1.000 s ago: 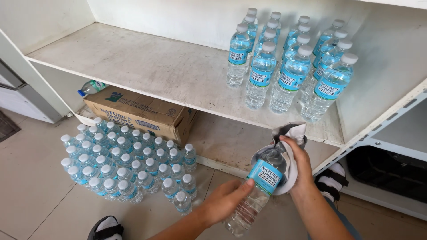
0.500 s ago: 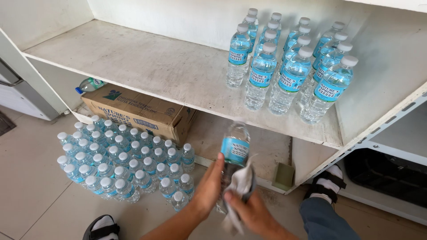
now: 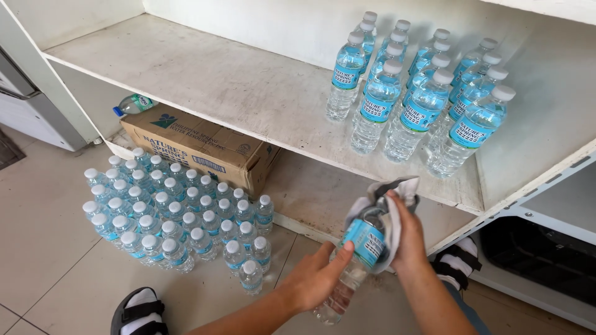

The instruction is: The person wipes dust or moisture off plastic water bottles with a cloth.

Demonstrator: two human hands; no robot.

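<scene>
I hold a clear plastic water bottle (image 3: 359,255) with a blue label, tilted, low in the middle of the head view. My left hand (image 3: 315,276) grips its lower body. My right hand (image 3: 408,233) wraps a grey-white cloth (image 3: 392,197) over the bottle's top and shoulder, which hides the cap. Just above, several matching bottles (image 3: 415,98) with white caps stand in rows at the right end of a white shelf (image 3: 223,93).
Several smaller bottles (image 3: 174,214) stand packed together on the tiled floor at left. A brown cardboard box (image 3: 198,149) sits on the lower shelf with one bottle (image 3: 133,104) lying behind it. My sandalled feet (image 3: 138,310) show at the bottom edge.
Half a second ago the bottle stood upright with the cloth low on its body. Now it is tilted and the cloth-wrapped right hand has moved up over its top.
</scene>
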